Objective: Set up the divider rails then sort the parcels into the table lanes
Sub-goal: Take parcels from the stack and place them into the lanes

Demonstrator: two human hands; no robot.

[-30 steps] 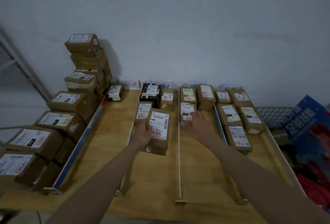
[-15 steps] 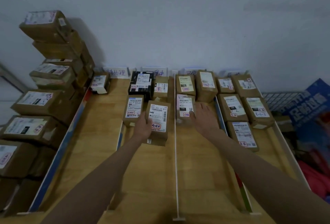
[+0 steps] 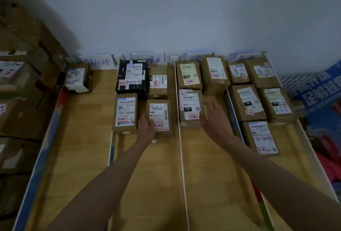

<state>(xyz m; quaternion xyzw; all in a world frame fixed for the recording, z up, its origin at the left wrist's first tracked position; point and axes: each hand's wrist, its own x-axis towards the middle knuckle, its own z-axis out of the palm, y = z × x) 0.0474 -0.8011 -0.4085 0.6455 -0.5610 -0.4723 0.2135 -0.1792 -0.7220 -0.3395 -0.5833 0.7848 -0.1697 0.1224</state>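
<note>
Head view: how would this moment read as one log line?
left hand grips brown parcel | right hand touches pink-labelled parcel | rails set

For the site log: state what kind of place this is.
Probably a parcel sorting station. Labelled parcels lie in table lanes split by rails, handwritten signs head each lane, and more boxes are stacked at the left.

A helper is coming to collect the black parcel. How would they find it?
On the wooden table, take the second lane from the left, up by the wall. The black parcel lies at its far left corner, the only black one among brown boxes.
</note>
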